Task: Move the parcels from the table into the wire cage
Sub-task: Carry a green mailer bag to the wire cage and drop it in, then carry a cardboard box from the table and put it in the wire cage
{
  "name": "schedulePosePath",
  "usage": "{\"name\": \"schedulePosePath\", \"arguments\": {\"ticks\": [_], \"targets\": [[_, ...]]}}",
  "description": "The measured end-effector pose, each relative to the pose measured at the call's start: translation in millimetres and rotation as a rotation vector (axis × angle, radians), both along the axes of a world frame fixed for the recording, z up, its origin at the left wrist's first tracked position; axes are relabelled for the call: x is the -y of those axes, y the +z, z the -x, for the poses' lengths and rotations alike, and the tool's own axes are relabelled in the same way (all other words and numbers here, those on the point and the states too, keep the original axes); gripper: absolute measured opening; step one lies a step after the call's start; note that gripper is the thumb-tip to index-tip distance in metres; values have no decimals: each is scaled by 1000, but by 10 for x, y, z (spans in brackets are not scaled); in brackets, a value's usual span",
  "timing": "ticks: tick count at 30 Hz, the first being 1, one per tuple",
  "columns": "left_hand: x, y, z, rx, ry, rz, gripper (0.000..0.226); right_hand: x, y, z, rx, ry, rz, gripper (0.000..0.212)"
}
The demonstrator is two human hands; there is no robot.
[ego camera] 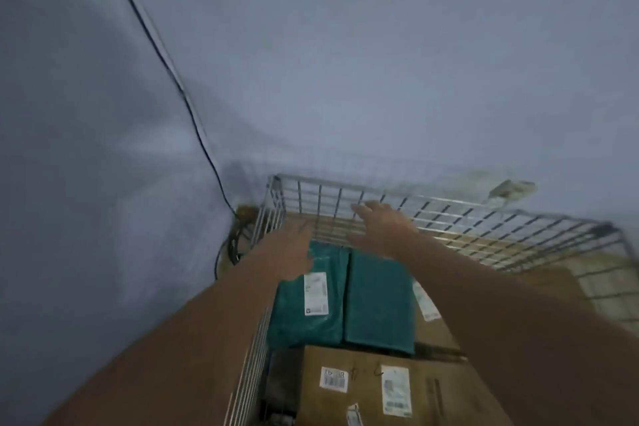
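The wire cage (449,218) stands in a corner, and both my arms reach over it. Inside lie two green parcels side by side: the left one (297,322) carries a white label, the right one (380,304) is plain. A brown cardboard box (366,391) with white labels sits nearest me. My left hand (294,249) hovers over the far end of the left green parcel with fingers spread. My right hand (380,225) is spread open above the far end of the right parcel. Neither hand holds anything. The image is blurred.
Pale walls meet at the corner behind the cage. A black cable (173,79) runs down the left wall to a tangle on the floor (231,249). More brown cardboard (553,280) lies at the cage's right side. A small pale fitting (511,188) sits on the right wall.
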State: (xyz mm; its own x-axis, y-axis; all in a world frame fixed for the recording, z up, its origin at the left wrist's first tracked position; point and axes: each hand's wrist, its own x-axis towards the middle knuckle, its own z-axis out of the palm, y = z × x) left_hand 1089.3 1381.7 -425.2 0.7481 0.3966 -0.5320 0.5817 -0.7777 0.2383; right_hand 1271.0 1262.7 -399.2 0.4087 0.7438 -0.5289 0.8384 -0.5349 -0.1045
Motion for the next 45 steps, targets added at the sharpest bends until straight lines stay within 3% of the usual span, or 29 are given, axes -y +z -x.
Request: {"name": "schedulePosePath", "arguments": {"ticks": [2, 9, 13, 16, 22, 29, 37, 45], "targets": [[-134, 940, -89, 97, 1, -97, 64, -160, 935, -16, 45, 55, -68, 78], [-112, 4055, 389, 256, 180, -480, 87, -295, 3756, 357, 180, 199, -363, 88], [349, 5253, 1178, 298, 365, -628, 89, -7, 4977, 813, 206, 329, -498, 89], [837, 5818, 1867, 306, 506, -737, 89, 255, 5608, 1275, 208, 448, -598, 89], [2018, 6421, 3411, 201, 787, -878, 87, 577, 6284, 2648, 71, 708, -688, 90], [4010, 6701, 5539, 0, 1233, -967, 90, 1428, 6550, 5279, -155, 1161, -735, 89], [7340, 6767, 7492, -354, 1822, -976, 87, 3767, 6465, 8208, -425, 1702, -679, 89], [9989, 6674, 7896, -622, 2288, -918, 83, 5988, 6422, 9653, -577, 2122, -613, 86]]}}
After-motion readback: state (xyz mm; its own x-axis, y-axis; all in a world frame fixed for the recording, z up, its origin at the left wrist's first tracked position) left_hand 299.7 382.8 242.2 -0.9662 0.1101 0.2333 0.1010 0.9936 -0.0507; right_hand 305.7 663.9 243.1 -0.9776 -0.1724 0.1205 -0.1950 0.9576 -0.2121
